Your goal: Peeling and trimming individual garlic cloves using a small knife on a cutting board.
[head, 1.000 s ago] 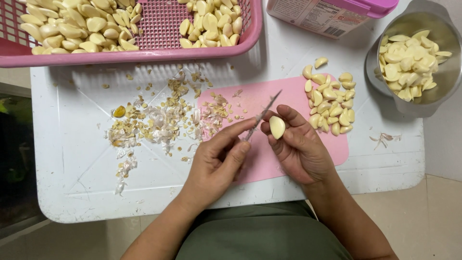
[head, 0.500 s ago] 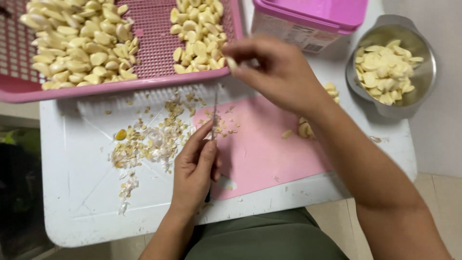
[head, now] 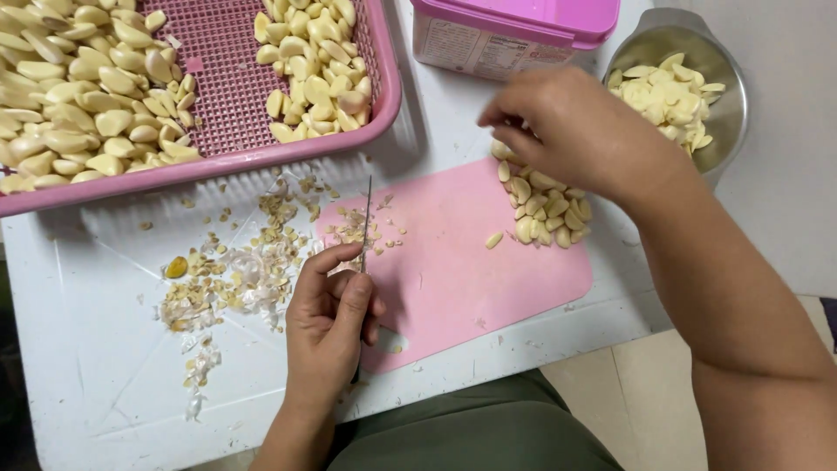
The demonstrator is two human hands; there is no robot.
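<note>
Home kitchen prep spot: white table [head: 105, 366], pink cutting board [head: 488, 262], basket [head: 388, 96] of peeled garlic.

A pink perforated tray [head: 218, 70] occupies the upper left of the white bench [head: 96, 366] and holds peeled cloves in two heaps. A pink-lidded tub [head: 514, 30] stands just beside its right rim. A steel bowl [head: 728, 109] of cloves sits at the upper right. Skin scraps [head: 231, 279] lie scattered on the bench below the tray.

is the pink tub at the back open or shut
Shut. The pink lid sits flat over the plastic tub with no gap along the edge in view; the tub's top runs out of frame.
</note>
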